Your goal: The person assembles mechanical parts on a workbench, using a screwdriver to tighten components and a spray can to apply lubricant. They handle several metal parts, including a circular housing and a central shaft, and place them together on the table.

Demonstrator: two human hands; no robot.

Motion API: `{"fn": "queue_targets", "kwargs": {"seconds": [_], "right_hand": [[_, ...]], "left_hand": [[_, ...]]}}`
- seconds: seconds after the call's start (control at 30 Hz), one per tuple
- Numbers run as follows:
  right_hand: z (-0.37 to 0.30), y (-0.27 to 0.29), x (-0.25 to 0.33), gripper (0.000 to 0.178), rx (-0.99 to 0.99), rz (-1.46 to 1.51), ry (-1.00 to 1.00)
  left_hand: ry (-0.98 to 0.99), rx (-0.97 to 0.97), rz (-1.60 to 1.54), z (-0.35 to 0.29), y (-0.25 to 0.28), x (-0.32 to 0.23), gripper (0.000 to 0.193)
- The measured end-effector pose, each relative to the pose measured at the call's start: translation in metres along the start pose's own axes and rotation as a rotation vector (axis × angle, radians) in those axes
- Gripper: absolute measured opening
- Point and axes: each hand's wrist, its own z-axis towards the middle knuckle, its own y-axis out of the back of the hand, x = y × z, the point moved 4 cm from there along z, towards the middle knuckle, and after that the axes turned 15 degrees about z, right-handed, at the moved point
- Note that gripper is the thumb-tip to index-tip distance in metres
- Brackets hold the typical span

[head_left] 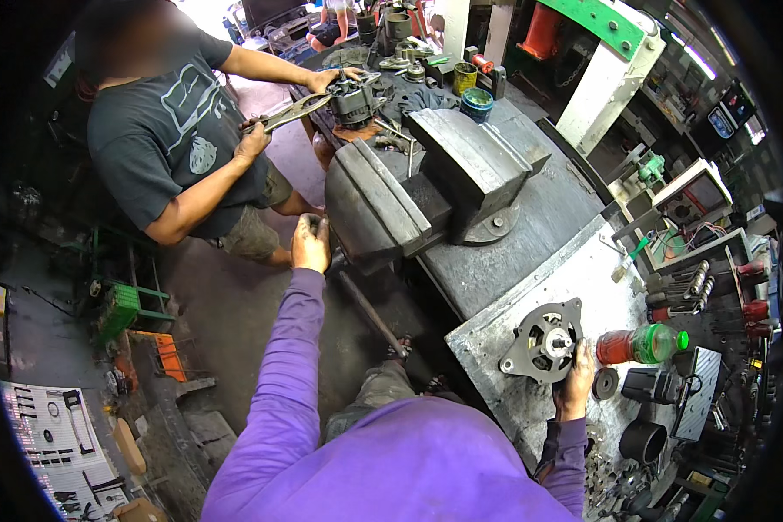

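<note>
My left hand (311, 244) is raised beside the front jaw of a big grey bench vise (378, 204). Its fingers are curled together, and anything inside them is hidden. Below the vise slants its long handle bar (370, 309), apart from that hand. On the bare metal bench top, my right hand (576, 383) grips the edge of an alternator end housing (544, 341), round, with slots and a shaft in the middle. Next to it lie a dark ring (605, 383) and a bottle of red liquid with a green cap (639, 344).
Across the vise, a co-worker (178, 130) holds a long flat metal tool (296, 113) against an alternator body (353, 100). A blue tin (476, 104) and rags lie behind the vise. A white press post (600, 87) stands at right. Tools crowd the bench's right side.
</note>
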Motion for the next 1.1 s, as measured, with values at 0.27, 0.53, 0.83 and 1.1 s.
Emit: {"fn": "queue_targets", "kwargs": {"seconds": [0.27,0.53,0.83,1.1], "right_hand": [[0.003,0.01,-0.003,0.044,-0.039,-0.121,0.079],[-0.001,0.005,-0.005,0.044,-0.028,0.035,0.003],[-0.002,-0.006,-0.002,0.045,-0.097,0.077,0.013],[0.003,-0.002,0.0,0.046,-0.09,0.031,-0.029]], "left_hand": [[-0.038,-0.209,-0.075,0.024,0.037,-0.024,0.015],[-0.08,0.033,0.062,0.175,-0.002,0.048,0.049],[0.293,0.505,-0.546,0.093,-0.128,0.13,0.037],[0.39,0.496,-0.732,0.089,-0.158,0.151,0.042]]}}
